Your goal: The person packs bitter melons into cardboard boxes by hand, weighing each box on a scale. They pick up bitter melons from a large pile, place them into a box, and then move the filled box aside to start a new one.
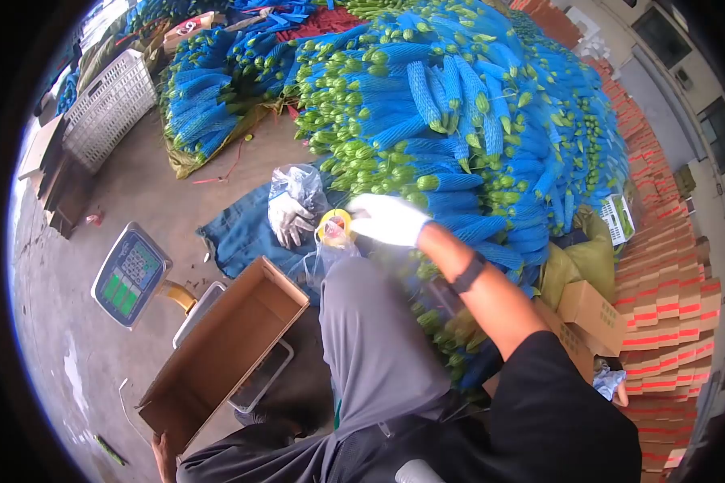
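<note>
My right hand (387, 219), in a white glove with a black watch on the wrist, reaches out over my grey trouser leg (370, 346) and closes on a yellow tape roll (334, 226). The roll lies beside a clear plastic bag (298, 183) with a loose white glove (288, 219) on it. My bare left hand (163, 456) grips the near corner of an open, empty cardboard box (225, 354) at the lower left. The box rests on the platform of a weighing scale.
The scale's display (130, 275) stands left of the box. A large pile of green flower buds in blue net sleeves (467, 113) fills the top. Denim cloth (238, 233) lies under the bag. A white crate (109, 103) stands upper left and stacked red-striped cartons (669, 290) at right.
</note>
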A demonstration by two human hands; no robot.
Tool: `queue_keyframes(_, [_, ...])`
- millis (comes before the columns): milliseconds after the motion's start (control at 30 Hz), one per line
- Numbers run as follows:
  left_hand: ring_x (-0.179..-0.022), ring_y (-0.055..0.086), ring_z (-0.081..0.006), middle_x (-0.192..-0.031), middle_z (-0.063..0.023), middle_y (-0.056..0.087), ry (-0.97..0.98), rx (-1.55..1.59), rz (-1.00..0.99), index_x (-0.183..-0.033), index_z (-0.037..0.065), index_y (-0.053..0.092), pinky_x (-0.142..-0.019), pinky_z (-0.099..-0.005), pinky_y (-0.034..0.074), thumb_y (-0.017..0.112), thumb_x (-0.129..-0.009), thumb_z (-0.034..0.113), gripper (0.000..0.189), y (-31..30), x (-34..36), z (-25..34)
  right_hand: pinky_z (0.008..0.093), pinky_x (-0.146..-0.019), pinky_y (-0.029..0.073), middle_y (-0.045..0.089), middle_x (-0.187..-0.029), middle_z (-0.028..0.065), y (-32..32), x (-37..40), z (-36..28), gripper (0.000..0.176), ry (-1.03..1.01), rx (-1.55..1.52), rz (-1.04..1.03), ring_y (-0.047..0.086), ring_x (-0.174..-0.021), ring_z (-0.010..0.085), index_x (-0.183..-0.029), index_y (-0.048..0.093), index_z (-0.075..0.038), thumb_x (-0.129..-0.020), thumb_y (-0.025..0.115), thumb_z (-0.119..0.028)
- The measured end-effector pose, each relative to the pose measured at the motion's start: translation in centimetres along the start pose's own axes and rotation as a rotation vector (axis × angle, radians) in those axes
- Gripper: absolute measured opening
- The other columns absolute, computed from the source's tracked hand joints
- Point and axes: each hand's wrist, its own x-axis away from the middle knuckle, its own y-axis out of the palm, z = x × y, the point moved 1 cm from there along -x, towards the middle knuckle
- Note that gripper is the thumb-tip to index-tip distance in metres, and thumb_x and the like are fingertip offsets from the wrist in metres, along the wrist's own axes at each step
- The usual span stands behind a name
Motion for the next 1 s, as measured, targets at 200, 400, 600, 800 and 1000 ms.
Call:
queue_keyframes(200, [-0.082,0.067,-0.0184,-0.101,-0.0113,0.070,-0.107,-0.100,0.023,-0.145,-0.001,0.052,-0.073,-0.0325,0.056,0.062,-0.104,0.030,0.052,0.1,-2.8,1.6,0.0474,-0.106,0.052,0.069,-0.134,0.0201,-2.4,7.7,12.8,0.054,0.392,0.176,0.175,0.065,-0.125,0.0387,-0.137,0.063,-0.008,-0.093,0.071,-0.039])
queue_keyframes(400, [-0.094,0.065,-0.0190,-0.112,-0.0153,0.070,0.213,-0.355,0.123,-0.160,-0.001,0.041,-0.084,-0.0342,0.054,0.065,-0.103,0.017,0.064,-4.3,-7.3,1.3,0.0486,-0.110,0.049,0.059,-0.147,0.0151,-5.2,4.2,18.3,0.061,0.461,0.570,0.248,0.058,-0.132,0.0371,-0.145,0.055,-0.013,-0.087,0.071,-0.026])
queue_keyframes(600, [-0.101,0.070,-0.0197,-0.117,-0.0130,0.071,0.205,-0.443,-0.070,-0.157,0.005,0.047,-0.089,-0.0328,0.057,0.067,-0.098,0.012,0.062,8.2,-0.4,23.2,0.0484,-0.110,0.048,0.061,-0.142,0.0143,-4.8,-1.6,22.9,0.055,0.304,0.643,0.255,0.059,-0.129,0.0359,-0.141,0.058,-0.012,-0.087,0.065,-0.016])
queue_keyframes(800, [-0.099,0.076,-0.0308,-0.114,-0.0176,0.076,0.501,-0.597,-0.201,-0.145,0.004,0.058,-0.088,-0.0388,0.061,0.081,-0.086,0.005,0.064,18.5,1.9,32.2,0.0478,-0.097,0.052,0.067,-0.121,0.0173,-8.0,-2.2,16.5,0.042,0.232,0.804,0.019,0.065,-0.116,0.0345,-0.119,0.064,-0.009,-0.080,0.073,-0.023])
queue_keyframes(1000, [-0.097,0.076,-0.0244,-0.115,-0.0177,0.075,0.474,-0.287,-0.417,-0.147,0.000,0.054,-0.089,-0.0376,0.060,0.068,-0.095,0.003,0.054,25.1,-1.9,31.4,0.0475,-0.117,0.044,0.050,-0.156,0.0196,-4.6,-4.6,18.7,0.078,0.054,0.525,0.136,0.049,-0.143,0.0370,-0.151,0.049,-0.003,-0.079,0.074,-0.022])
